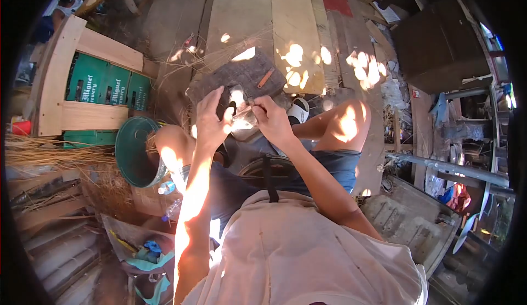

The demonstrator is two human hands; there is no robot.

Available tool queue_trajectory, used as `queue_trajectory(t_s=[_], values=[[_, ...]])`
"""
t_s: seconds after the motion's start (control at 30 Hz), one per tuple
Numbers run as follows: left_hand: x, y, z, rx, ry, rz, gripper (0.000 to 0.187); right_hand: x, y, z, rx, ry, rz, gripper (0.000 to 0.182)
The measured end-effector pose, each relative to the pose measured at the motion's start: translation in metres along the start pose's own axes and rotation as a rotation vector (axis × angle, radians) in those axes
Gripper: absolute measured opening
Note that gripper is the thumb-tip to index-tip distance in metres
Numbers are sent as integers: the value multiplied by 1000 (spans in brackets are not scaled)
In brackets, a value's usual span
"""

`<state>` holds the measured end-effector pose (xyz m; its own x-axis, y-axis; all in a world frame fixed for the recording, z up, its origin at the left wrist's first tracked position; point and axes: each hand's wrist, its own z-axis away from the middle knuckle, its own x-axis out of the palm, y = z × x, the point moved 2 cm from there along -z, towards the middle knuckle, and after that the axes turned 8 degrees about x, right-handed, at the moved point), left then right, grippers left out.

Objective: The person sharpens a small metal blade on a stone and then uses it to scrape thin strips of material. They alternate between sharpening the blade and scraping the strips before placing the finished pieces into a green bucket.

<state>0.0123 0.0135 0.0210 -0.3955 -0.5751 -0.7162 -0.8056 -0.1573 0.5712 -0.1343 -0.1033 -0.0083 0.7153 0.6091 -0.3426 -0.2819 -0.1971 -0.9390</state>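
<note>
Dark block, one (217, 83), before my knees, beneath and just beyond my hands. Orange-brown tool, one (265, 78), lying on its top. Left hand (211, 116): fingers raised, thumb parted from them. Right hand (269, 118): fingers curled inward. The two stand near each other, apart; glare between, so I cannot tell what either grips. Outward, left: green bucket (130, 154), straw-like strips (60, 157), green crates (90, 80). Beyond: wooden boards (239, 9).

Looks forward and steeply down from head height, as the single view, very wide and curved, with dark rounded edges. Sits nearest the light shirt (307, 255) along the bottom, catches left hand (209, 117) and right hand (273, 120) near the centre, reaches farther to wooden boards (240, 14) at the top.
</note>
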Motion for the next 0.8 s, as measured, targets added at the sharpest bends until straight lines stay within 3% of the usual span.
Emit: queue_trajectory(t_s=[0.07,0.17,0.23,0.37,0.57,0.8], values=[[12,-14,-6,-26,-24,35,62,10,5,-10,19,-7,-41,12],[22,-31,-13,3,-167,-178,62,20,8,-24,-31,-53,-13,23],[24,-41,-13,30,-174,-191,61,21,11,-31,-220,-56,125,35],[27,-44,-11,51,-175,-222,59,21,7,-28,-198,-154,517,35],[29,-45,-10,38,-152,-224,56,28,-7,-26,-200,-245,769,45],[29,-45,-9,58,-160,-246,56,31,-5,-32,-289,-172,752,44]])
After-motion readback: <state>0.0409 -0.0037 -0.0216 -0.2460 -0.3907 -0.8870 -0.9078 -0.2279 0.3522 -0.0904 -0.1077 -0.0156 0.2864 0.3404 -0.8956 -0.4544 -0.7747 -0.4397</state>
